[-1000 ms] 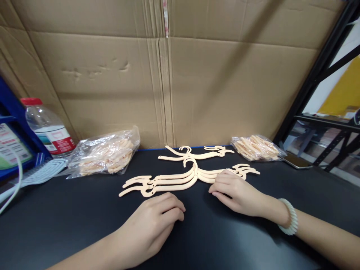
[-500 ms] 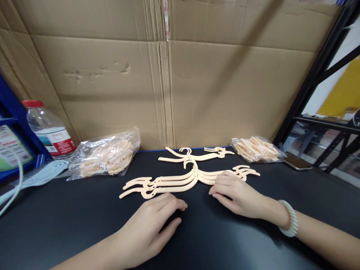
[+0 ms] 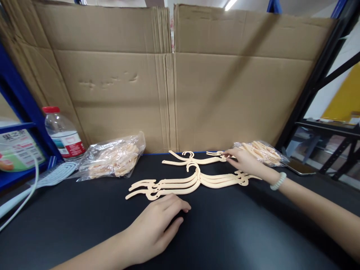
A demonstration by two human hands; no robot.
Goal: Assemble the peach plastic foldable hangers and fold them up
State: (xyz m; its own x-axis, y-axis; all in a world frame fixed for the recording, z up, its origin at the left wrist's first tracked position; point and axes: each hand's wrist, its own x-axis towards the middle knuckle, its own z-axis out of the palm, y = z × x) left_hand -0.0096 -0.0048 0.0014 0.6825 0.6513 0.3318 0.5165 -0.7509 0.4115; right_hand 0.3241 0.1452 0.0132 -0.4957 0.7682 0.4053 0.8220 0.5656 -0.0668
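A stack of cream plastic hangers [image 3: 185,182] lies on the black table [image 3: 225,232]. Behind it, near the cardboard wall, lies a single cream hanger [image 3: 194,159]. My right hand [image 3: 244,160], a bead bracelet on its wrist, reaches to the right end of that single hanger, fingertips touching it, fingers extended. My left hand [image 3: 156,225] rests palm down on the table just in front of the stack, fingers loosely spread, holding nothing.
A clear bag of cream pieces [image 3: 112,159] lies at the left and a second such bag [image 3: 263,152] at the right, behind my right hand. A water bottle [image 3: 63,133], a blue shelf frame [image 3: 17,108] and a cable stand far left. A phone [image 3: 302,168] lies at right.
My right hand left the near stack and moved back and right to the single hanger's end. The view tilted up slightly. My left hand barely shifted.
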